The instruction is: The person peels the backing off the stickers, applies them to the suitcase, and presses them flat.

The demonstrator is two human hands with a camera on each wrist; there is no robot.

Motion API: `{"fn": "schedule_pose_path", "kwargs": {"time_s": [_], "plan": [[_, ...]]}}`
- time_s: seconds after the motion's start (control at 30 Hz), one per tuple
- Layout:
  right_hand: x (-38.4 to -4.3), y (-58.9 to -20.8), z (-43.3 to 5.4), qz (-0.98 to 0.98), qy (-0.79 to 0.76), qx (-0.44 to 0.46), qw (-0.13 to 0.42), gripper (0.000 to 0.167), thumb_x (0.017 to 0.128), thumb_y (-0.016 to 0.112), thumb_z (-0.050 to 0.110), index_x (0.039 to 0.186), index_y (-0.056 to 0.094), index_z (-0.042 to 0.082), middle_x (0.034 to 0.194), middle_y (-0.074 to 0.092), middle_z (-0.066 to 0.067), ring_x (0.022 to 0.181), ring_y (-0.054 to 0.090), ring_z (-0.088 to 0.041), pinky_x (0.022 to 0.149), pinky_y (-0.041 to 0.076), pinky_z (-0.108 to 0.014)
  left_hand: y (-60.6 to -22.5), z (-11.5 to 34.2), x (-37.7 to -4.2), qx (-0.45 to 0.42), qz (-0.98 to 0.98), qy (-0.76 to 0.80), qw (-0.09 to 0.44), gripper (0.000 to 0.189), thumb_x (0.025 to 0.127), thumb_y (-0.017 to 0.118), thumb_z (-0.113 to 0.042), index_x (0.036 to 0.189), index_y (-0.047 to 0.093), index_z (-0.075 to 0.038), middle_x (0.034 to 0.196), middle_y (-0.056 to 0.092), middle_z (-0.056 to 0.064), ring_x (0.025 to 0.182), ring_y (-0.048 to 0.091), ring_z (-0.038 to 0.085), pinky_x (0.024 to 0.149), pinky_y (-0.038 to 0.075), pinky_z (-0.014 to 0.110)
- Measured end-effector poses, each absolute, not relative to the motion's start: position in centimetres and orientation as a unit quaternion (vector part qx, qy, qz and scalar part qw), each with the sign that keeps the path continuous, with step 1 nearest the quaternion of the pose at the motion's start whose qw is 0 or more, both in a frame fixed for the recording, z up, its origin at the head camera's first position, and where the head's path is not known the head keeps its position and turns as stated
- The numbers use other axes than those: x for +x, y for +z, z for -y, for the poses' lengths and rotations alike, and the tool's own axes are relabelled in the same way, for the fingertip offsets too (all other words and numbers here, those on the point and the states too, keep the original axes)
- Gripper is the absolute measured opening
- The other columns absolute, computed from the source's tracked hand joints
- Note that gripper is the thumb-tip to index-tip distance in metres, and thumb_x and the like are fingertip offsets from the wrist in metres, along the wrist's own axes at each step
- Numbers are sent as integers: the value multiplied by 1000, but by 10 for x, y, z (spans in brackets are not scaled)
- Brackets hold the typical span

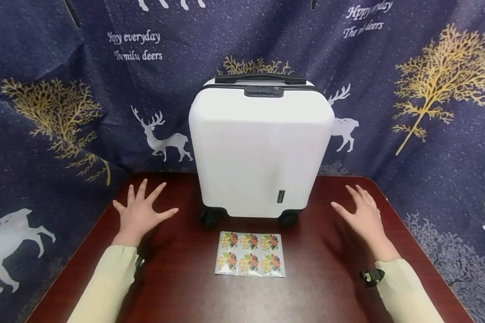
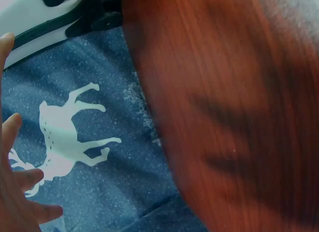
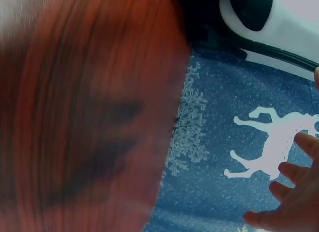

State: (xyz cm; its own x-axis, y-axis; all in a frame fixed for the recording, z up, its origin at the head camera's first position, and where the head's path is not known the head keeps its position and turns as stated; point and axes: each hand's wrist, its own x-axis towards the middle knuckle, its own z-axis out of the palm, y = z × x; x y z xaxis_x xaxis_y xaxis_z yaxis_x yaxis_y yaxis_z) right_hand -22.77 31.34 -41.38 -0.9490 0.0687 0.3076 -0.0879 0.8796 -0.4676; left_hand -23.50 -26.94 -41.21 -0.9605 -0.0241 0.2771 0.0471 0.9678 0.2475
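A white suitcase stands upright at the back of the dark red table, its black handle on top and black wheels below. In front of it lies a flat sheet of round fruit stickers. My left hand hovers left of the suitcase with its fingers spread, holding nothing. On the other side my right hand is held above the table, fingers extended and empty. Both wrist views catch the fingers at the edge, with part of the suitcase above them; neither hand touches it.
A dark blue cloth printed with white deer and golden trees hangs behind and beside the table. The tabletop's rounded back corners meet this cloth. Black bands sit around the wrists over pale sleeves.
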Motion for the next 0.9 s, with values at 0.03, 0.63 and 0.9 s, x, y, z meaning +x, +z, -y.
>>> {"fn": "schedule_pose_path", "kwargs": {"time_s": [0.03,0.63,0.9], "plan": [[-227,-415,-313,954,250,7,166,79,96,63,50,155,39,4,161,31,-32,148,25,-55,108,25,-82,-413,268,-234,-5,982,-128,140,92,80,71,-71,155,42,-26,164,25,30,148,17,65,100,9,95],[-207,-421,-299,926,321,33,197,50,99,64,30,137,57,-3,141,55,-32,133,48,-50,107,39,-67,-421,248,-221,-15,980,-134,146,86,84,71,-64,154,44,-22,159,37,27,145,34,51,103,29,86],[-199,-421,-292,919,343,33,190,45,99,65,28,134,60,-1,132,64,-27,123,60,-38,98,52,-40,-421,236,-214,-28,975,-152,162,73,88,71,-54,147,53,-16,149,52,25,132,52,47,101,42,73]]}}
